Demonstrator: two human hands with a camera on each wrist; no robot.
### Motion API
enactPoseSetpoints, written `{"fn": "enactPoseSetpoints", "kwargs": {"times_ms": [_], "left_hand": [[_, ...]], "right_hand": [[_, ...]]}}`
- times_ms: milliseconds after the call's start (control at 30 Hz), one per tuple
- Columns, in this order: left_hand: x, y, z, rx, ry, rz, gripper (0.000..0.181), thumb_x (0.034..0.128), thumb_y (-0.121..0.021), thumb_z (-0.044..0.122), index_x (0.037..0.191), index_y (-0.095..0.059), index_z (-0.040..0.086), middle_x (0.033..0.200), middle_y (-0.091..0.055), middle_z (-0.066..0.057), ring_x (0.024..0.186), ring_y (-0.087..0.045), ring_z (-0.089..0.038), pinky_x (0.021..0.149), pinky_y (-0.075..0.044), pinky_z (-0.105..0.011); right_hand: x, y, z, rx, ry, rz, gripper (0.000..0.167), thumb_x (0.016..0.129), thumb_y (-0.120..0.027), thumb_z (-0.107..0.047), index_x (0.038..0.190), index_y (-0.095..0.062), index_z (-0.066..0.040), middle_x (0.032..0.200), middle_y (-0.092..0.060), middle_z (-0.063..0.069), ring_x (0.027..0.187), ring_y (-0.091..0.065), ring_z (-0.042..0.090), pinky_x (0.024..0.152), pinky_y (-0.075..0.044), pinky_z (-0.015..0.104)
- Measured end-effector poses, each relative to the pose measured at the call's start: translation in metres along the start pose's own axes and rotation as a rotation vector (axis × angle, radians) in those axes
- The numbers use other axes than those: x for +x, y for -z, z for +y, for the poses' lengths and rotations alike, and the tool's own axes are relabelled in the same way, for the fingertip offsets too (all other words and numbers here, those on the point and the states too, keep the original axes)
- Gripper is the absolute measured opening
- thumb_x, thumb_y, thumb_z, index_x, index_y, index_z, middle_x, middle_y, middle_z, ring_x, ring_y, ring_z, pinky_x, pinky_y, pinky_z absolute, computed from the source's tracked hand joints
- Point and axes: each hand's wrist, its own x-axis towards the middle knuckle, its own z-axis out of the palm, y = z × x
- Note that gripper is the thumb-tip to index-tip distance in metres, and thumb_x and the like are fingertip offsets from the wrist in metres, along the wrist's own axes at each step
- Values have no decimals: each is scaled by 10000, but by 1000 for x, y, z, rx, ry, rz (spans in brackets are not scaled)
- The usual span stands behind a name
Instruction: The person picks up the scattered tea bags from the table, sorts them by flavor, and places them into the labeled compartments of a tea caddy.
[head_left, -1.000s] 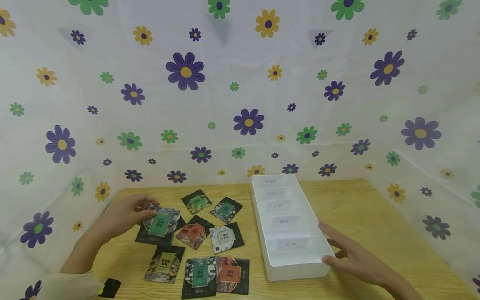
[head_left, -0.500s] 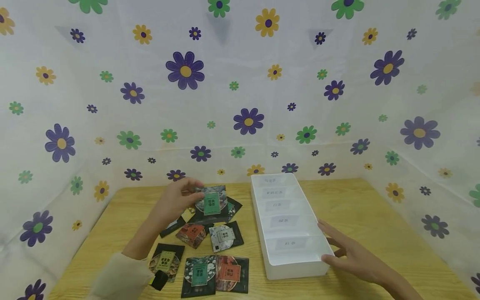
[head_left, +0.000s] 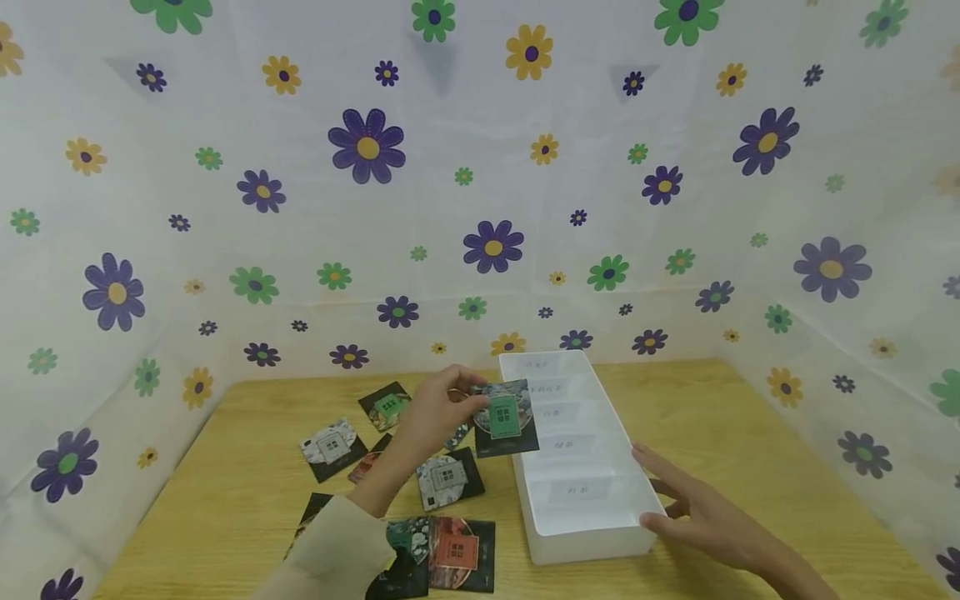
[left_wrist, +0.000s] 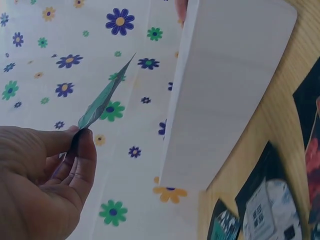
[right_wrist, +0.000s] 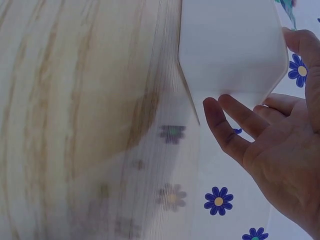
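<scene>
Between thumb and fingers, the left hand (head_left: 438, 417) pinches a dark packet with a green label (head_left: 506, 419), raised at the left rim of a white divided box (head_left: 585, 546). In the left wrist view the same packet (left_wrist: 104, 99) shows edge-on in the left hand (left_wrist: 50, 180), beside the box's side wall (left_wrist: 230, 75). At the box's near right corner, the right hand (head_left: 705, 521) rests its thumb and fingers on the rim and side. The right wrist view shows that hand (right_wrist: 280, 135) with fingers against the box wall (right_wrist: 232, 47).
Several packets lie left of the box, among them a white-labelled one (head_left: 330, 448), a green-labelled one (head_left: 386, 406) and a red-labelled one (head_left: 461, 554). The box has labelled compartments in a row. A flowered curtain (head_left: 420, 200) stands behind the wooden table (head_left: 240, 467).
The left hand has carried the green-labelled packet rightward from above the left packets to the box's left rim. The right hand has stayed at the box's corner.
</scene>
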Motion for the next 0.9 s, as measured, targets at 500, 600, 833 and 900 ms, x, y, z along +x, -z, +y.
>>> {"fn": "enactPoseSetpoints", "kwargs": {"times_ms": [500, 600, 833, 900], "left_hand": [[13, -60, -7, 5, -20, -2, 133, 975, -729, 95, 1097, -682, 116, 1011, -691, -9, 828, -646, -122, 655, -556, -267], [16, -70, -5, 26, -40, -9, 130, 971, -735, 95, 1086, -682, 126, 1014, -704, 1, 814, -639, -99, 642, -549, -248], [14, -88, -6, 55, -67, -44, 125, 966, -733, 67, 1058, -666, 120, 979, -704, 4, 813, -646, -75, 675, -548, -218], [12, -91, -7, 68, -68, -61, 129, 967, -732, 67, 1061, -664, 125, 996, -702, 9, 820, -642, -69, 689, -548, -210]], "right_hand": [[1, -2, 1, -16, -33, 6, 772, 1009, -687, -166, 1629, -249, -21, 1651, -208, 298, 1278, -538, 514, 804, -582, 299], [1, 0, 0, -16, -26, 4, 783, 1006, -687, -152, 1635, -237, -34, 1651, -202, 300, 1268, -534, 538, 794, -582, 296], [2, 1, -1, 3, -57, -8, 787, 1010, -677, -153, 1638, -218, -29, 1657, -168, 310, 1273, -504, 592, 790, -578, 292], [1, 1, -1, 2, -58, -7, 790, 1009, -678, -151, 1637, -216, -25, 1654, -167, 317, 1271, -504, 596, 789, -577, 292]]}}
